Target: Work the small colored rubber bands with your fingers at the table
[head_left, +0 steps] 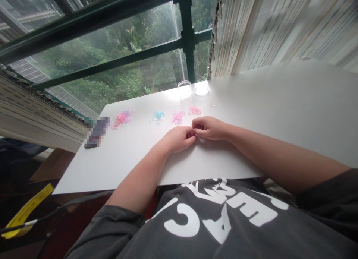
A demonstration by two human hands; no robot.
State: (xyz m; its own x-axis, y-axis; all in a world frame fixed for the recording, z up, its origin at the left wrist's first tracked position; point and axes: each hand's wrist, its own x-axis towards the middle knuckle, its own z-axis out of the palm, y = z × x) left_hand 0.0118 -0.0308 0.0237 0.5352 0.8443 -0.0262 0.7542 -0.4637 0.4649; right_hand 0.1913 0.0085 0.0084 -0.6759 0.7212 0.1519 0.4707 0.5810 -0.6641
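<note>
My left hand (181,139) and my right hand (208,128) meet over the white table, fingertips pinched together. Whatever lies between the fingers is too small and too covered to make out. Just beyond my hands sits a pile of coral-red small loop-shaped pieces (195,110). To its left are a pink-purple pile (177,117) and a light-blue pile (159,116) of similar pieces. Farther left lies a larger mixed-colour pile (122,118), mostly pink with some blue and orange.
Two clear round containers (184,90) stand at the table's far edge by the window. A blurred-out dark flat object (97,132) lies at the left edge of the white table (112,169). One tiny piece (213,105) lies right of the piles. Curtains (260,31) hang on both sides.
</note>
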